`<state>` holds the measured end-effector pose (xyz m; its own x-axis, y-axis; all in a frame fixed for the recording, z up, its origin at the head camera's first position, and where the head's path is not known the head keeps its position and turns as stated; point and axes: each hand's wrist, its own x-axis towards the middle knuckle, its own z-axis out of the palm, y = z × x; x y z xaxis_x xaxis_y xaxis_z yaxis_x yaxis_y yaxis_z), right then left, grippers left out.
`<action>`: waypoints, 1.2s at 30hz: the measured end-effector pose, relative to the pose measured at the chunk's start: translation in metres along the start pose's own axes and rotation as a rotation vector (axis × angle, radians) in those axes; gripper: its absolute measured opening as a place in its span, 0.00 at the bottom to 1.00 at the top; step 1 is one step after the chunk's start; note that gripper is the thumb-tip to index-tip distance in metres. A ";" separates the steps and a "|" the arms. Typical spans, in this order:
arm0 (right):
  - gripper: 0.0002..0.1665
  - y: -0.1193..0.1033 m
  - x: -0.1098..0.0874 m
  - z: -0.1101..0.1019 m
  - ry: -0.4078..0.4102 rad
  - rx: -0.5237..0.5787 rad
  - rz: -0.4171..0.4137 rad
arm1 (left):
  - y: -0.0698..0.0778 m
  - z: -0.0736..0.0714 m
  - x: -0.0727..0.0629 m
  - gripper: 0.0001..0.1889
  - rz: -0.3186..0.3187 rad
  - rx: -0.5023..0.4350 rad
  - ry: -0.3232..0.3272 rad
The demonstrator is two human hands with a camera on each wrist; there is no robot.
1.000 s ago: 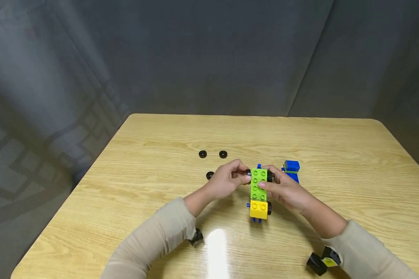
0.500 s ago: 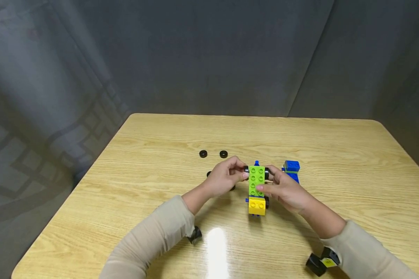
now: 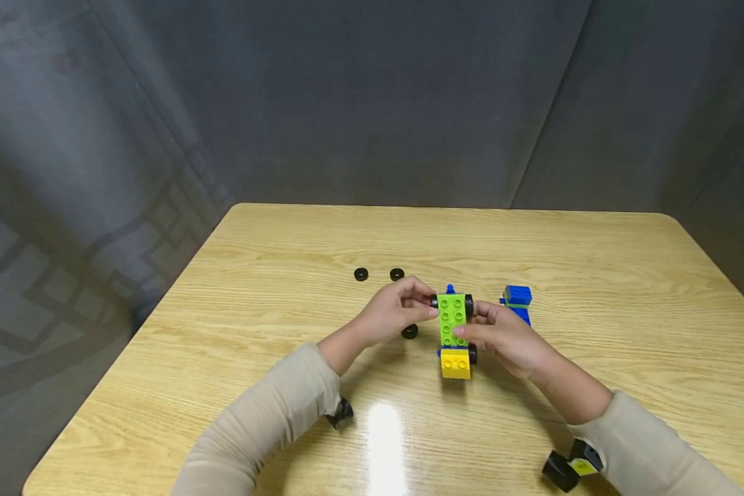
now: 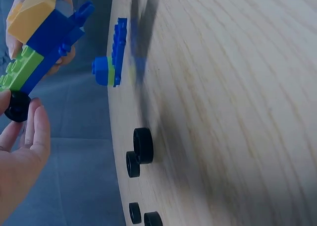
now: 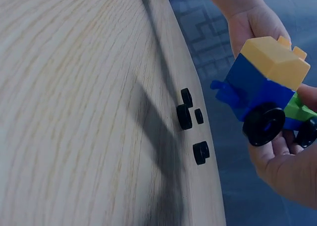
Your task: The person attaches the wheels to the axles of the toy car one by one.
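Note:
A toy car built of blocks [image 3: 451, 327] is held above the table, with a green studded top, a yellow block [image 4: 32, 15] at the near end and a blue base [image 5: 250, 89]. My left hand [image 3: 393, 313] pinches a black wheel [image 4: 18, 107] at the car's far left corner. From the right, my right hand [image 3: 502, 337] grips the body, thumb on the green studs. Black wheels sit on the right side, one beside the yellow block [image 5: 264, 124]. The near left side shows a bare blue axle peg.
Several loose black wheels lie on the table, two towards the back [image 3: 361, 274] and one [image 3: 410, 331] beside my left hand. A blue block piece with a green layer [image 3: 518, 296] stands behind my right hand. A dark curtain [image 3: 372, 103] hangs beyond the table's far edge.
Both hands have carried the car slightly left and away, still holding it. A loose wheel by my left hand has come into sight, while another is now hidden behind that hand.

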<state>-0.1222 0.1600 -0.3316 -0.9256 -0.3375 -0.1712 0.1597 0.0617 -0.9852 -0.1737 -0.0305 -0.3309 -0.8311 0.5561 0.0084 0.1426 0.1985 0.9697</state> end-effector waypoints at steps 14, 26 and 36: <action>0.18 0.005 0.003 0.000 0.023 -0.033 0.026 | -0.008 -0.005 0.003 0.15 -0.007 -0.018 -0.008; 0.23 0.007 -0.002 -0.002 0.013 0.050 -0.010 | -0.006 -0.016 -0.008 0.14 -0.012 0.069 -0.009; 0.16 0.008 -0.006 -0.005 0.005 0.152 -0.037 | -0.027 -0.021 -0.003 0.14 -0.044 0.174 -0.042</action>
<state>-0.1177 0.1675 -0.3387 -0.9334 -0.3324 -0.1355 0.1757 -0.0936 -0.9800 -0.1870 -0.0545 -0.3519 -0.8161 0.5760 -0.0467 0.2006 0.3581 0.9119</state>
